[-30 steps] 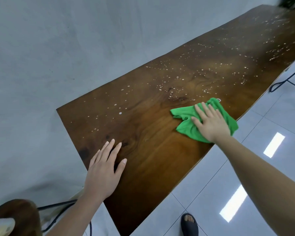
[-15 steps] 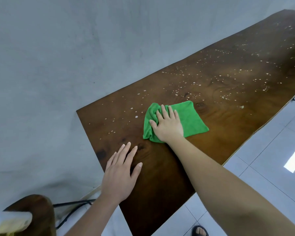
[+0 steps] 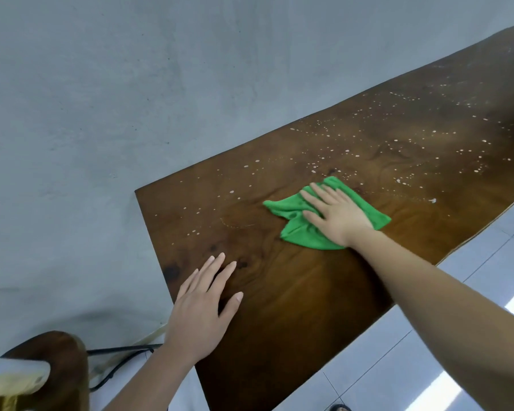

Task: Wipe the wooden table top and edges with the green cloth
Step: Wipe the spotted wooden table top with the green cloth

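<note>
A long dark wooden table top (image 3: 294, 292) runs from the near left to the far right along a grey wall. White droplets speckle its far half. The crumpled green cloth (image 3: 297, 229) lies on the wood near the middle. My right hand (image 3: 336, 212) presses flat on the cloth with straight fingers. My left hand (image 3: 202, 310) rests flat on the bare wood near the table's near left corner, fingers straight and spread.
The grey wall (image 3: 131, 114) borders the table's far long edge. White glossy floor tiles (image 3: 428, 366) lie along the near edge. A brown wooden stool (image 3: 57, 360) and black cables (image 3: 122, 354) sit at the lower left. A sandalled foot (image 3: 340, 407) shows at the bottom.
My right hand swept the cloth left toward the table's end, then back right a little. My left hand stays planted on the wood. The camera view shifted.
</note>
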{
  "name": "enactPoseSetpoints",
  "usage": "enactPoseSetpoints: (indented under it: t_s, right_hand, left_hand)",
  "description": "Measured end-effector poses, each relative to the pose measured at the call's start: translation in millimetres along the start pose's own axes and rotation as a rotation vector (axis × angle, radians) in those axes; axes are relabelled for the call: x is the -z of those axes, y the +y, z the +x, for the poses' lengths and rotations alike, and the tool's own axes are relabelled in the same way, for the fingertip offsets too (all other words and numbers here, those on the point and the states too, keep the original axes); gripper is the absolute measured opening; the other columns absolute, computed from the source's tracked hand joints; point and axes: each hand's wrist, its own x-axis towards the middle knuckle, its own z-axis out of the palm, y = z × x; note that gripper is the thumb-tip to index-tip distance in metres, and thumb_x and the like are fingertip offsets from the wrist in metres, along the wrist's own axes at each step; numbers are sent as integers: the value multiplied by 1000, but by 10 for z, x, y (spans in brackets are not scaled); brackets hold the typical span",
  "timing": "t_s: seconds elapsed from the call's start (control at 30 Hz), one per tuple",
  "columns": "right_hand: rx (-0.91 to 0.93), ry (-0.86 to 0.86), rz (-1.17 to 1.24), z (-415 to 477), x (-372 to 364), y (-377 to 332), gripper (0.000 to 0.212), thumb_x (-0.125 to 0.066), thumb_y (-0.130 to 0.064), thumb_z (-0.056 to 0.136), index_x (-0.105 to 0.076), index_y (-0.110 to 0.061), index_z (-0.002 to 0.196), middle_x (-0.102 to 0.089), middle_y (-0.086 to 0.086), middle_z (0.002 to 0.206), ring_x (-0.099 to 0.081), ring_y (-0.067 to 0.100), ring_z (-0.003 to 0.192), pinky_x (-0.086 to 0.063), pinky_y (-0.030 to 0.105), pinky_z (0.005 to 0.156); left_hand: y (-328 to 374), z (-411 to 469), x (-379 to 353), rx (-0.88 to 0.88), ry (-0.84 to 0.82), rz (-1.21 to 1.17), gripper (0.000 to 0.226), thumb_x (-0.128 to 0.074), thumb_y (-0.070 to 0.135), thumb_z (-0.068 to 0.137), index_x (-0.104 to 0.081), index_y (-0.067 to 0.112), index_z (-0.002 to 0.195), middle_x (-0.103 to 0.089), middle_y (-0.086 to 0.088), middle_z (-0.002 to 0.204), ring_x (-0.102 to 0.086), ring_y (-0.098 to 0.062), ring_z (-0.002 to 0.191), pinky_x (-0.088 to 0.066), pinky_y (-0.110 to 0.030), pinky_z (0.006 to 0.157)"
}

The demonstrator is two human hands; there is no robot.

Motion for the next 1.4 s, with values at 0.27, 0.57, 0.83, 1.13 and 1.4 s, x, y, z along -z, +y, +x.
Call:
enactPoseSetpoints:
  t_s: [0.27,0.57,0.83,1.13,1.4]
  right_hand:
    - [-439,50,5,232,29,722,78,-4,-74,106,-1,-39,175,6,-4,184,3,25,171,-1,49,137]
    - [-151,10,-4,878,-232,-1081,80,-1,-71,107,0,-31,176,3,1,185,6,34,170,0,55,137]
    - [360,-111,-57,1107,-554,-2818,77,-5,-70,109,-1,-33,176,6,0,185,11,32,170,4,55,136]
    - [560,-155,-90,1669,-320,-2349,78,-11,-80,106,-5,-42,175,3,-7,184,4,18,170,1,47,137]
    - [74,-44,-38,2158,-46,-899,85,-10,-85,102,-10,-42,175,-2,-3,185,-2,24,171,-2,49,137]
  left_hand:
    - [-32,40,2,8,17,-2,71,-18,84,106,-24,55,170,-15,23,181,-11,-5,168,-8,-38,133]
    - [43,-2,54,50,-10,-5,69,-19,80,108,-17,54,171,-7,25,182,-1,0,168,0,-33,135]
    - [30,-32,78,7,-22,-23,63,-33,67,112,-35,41,169,-24,12,181,-15,-10,169,-15,-41,136]
    - [63,-18,144,20,-29,-23,66,-29,72,111,-22,48,172,-10,20,184,2,-1,168,2,-30,135]
    - [75,-4,137,60,-74,-57,68,-25,77,109,-14,53,172,-2,27,182,7,1,167,2,-34,137]
